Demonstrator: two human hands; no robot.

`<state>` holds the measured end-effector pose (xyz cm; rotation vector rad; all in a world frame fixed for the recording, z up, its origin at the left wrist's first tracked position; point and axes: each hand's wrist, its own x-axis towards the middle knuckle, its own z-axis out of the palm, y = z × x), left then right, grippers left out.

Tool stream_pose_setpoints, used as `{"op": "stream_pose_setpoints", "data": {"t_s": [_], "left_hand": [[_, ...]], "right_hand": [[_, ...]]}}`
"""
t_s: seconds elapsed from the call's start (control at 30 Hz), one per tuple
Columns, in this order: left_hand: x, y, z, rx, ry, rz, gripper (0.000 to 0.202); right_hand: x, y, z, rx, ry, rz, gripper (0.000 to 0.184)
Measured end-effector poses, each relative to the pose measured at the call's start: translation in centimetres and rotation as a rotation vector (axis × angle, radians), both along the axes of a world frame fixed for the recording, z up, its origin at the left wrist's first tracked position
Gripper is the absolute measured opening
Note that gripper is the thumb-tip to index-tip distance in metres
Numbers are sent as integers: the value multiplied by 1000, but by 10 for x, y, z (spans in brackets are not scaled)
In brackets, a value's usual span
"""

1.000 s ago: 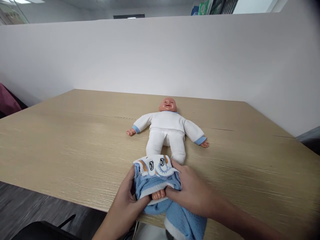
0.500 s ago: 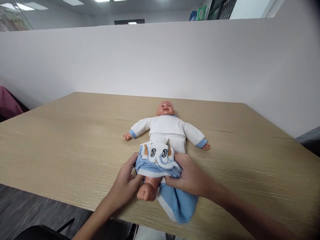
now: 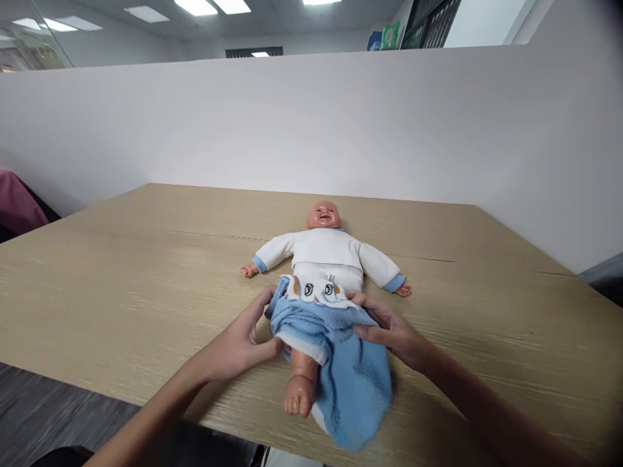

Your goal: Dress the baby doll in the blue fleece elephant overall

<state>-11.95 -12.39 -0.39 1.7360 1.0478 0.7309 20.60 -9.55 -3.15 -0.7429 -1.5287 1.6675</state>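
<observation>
Wood table [image 3: 146, 279] | white partition [image 3: 243, 123] behind | ceiling lights [image 3: 195, 6] on

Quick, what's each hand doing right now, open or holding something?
Left hand: closed on the blue pants, on one side of the doll.
Right hand: closed on the blue pants, on the other side.

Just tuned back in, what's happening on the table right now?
A person's left hand and right hand grip the blue trousers on either side, at the waist of a doll lying face up on the wooden table. One bare foot pokes out of a trouser leg; the other foot is covered by fabric.
</observation>
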Motion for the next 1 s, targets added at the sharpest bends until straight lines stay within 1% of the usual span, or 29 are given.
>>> {"op": "stream_pose_setpoints", "data": {"t_s": [0.07,0.1,0.13,0.17,0.23,0.27,0.3,0.37,0.47,0.53,0.57,0.6,0.63,0.67,0.73,0.77,0.83,0.9,0.93,0.97,1.0], "left_hand": [[-2,3,4,-8,-2,-67,80],[-2,5,6,-1,3,-72,77],[0,7,9,17,13,-48,73],[2,10,12,50,28,-1,70],[10,18,21,138,88,88,66],[15,23,26,180,125,102,66],[21,29,32,220,172,86,66],[32,42,46,298,298,-19,66],[49,66,68,372,522,-269,69],[61,82,80,319,656,-453,65],[67,90,84,260,689,-542,60],[72,97,85,200,676,-624,55],[77,103,85,140,616,-697,49],[81,109,83,89,517,-758,44],[88,118,75,8,276,-849,36],[90,122,69,-30,172,-878,33],[94,127,58,-92,32,-900,29],[95,131,48,-133,-47,-899,31],[95,132,45,-145,-60,-893,33],[95,133,42,-154,-57,-890,35],[95,133,40,-166,-42,-894,37]], "right_hand": [[1,0,-3,-192,75,-27,47],[1,-1,-3,-267,109,-37,54],[1,-1,-3,-319,150,-47,58],[1,-1,-3,-347,196,-61,59],[-1,-2,-1,-359,287,-88,55],[-2,-2,-1,-363,324,-97,51],[-2,-2,-1,-370,348,-100,46],[-1,-1,0,-390,357,-89,40],[2,1,1,-373,310,-80,44],[5,2,1,-325,275,-82,48],[5,2,1,-305,260,-80,49],[6,2,0,-289,251,-81,48],[5,2,-1,-278,250,-92,48],[5,1,-2,-273,255,-110,49],[5,1,-4,-260,254,-155,52],[6,1,-5,-239,233,-163,54],[10,0,-5,-153,101,-106,49],[16,-3,-4,-60,-92,5,44],[19,-5,-3,-50,-154,46,44],[22,-7,-2,-70,-171,60,46],[24,-9,-1,-122,-142,42,50]]}}
